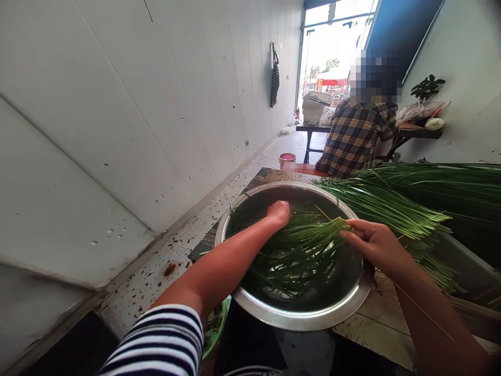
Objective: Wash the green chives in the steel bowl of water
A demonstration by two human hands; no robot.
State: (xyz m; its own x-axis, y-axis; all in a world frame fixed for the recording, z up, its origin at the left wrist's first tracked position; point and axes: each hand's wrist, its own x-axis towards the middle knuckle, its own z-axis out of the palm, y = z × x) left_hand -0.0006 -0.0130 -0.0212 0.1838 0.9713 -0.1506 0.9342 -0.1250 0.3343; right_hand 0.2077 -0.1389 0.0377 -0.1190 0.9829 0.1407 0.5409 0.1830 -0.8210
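A wide steel basin (pixel 354 300) with water stands on a wooden table in front of me. A bundle of long green chives (pixel 301 245) lies across it. My right hand (pixel 371 241) is closed around the cut ends of that bundle at the basin's right rim. My left hand (pixel 278 212) reaches over the far side of the basin, fingers curled down into the leaves; what it grips is hidden.
A large heap of chives (pixel 422 198) lies on the table to the right. A person in a plaid shirt (pixel 356 137) sits beyond it, back turned. A pink bucket (pixel 287 159) stands on the speckled floor. A white wall (pixel 117 115) runs along the left.
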